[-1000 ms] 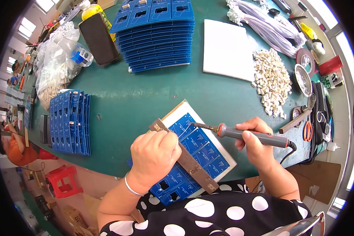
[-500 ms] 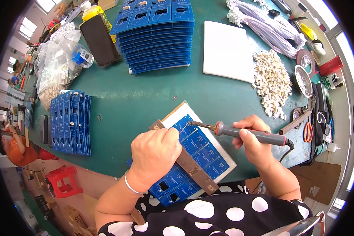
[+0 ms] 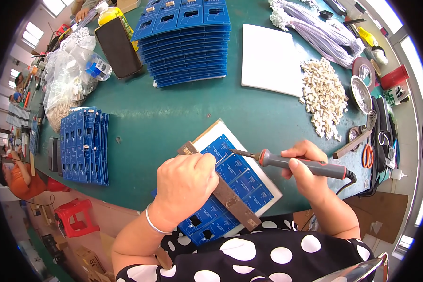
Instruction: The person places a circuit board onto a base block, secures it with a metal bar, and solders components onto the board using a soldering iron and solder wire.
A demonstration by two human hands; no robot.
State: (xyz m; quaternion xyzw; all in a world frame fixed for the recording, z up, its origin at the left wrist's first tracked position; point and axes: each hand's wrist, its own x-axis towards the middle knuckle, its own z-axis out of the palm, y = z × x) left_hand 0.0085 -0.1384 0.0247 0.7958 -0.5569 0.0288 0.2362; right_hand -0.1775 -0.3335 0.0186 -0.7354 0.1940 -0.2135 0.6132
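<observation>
My right hand (image 3: pixel 309 171) grips a grey and red soldering iron (image 3: pixel 296 164), its tip over the upper part of a blue circuit board panel (image 3: pixel 242 181). Closed in a fist, my left hand (image 3: pixel 185 183) rests above the board's left side. A thin length of solder wire (image 3: pixel 219 160) comes out of that fist toward the iron's tip; the fingers hide the rest. Across the board, partly beneath my left hand, lies a rusty metal bar (image 3: pixel 235 205). The board sits on a white pad (image 3: pixel 273 193) at the table's near edge.
A tall stack of blue boards (image 3: pixel 185 56) stands at the back, beside a dark phone (image 3: pixel 119 47). More boards (image 3: pixel 83 145) stand at left. White connectors (image 3: pixel 323 96) lie heaped at right, near a white foam sheet (image 3: pixel 270 58), cable bundles (image 3: pixel 315 35) and orange-handled scissors (image 3: pixel 367 156).
The soldering iron has shifted slightly right and down, its tip now a little farther from my left fist. Another person's hand shows more at the far upper left.
</observation>
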